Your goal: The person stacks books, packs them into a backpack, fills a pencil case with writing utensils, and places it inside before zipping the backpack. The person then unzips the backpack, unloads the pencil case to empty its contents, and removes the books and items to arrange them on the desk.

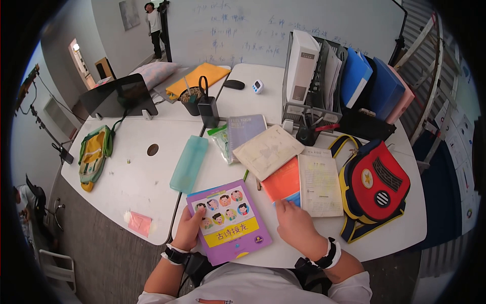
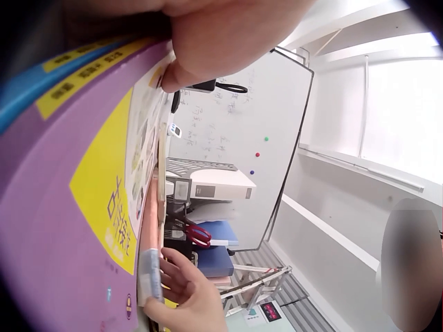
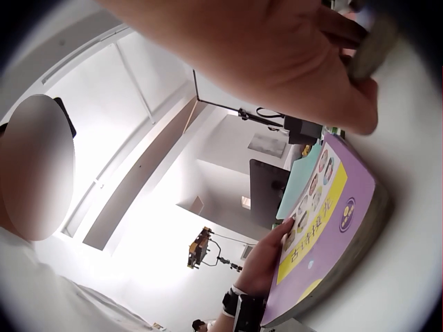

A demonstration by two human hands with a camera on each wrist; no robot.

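Purple book [image 1: 238, 200] is at the near side of the white table [image 1: 121, 172], where a red backpack [image 1: 379, 175] lies at the right. The left hand [image 1: 188, 230] grips the book's left edge, thumb on the cover. The right hand [image 1: 299, 228] grips the near edge of an orange book [image 1: 282, 180], partly under a worn pale book [image 1: 268, 149]. A small timer [image 1: 258, 86] sits farther back.
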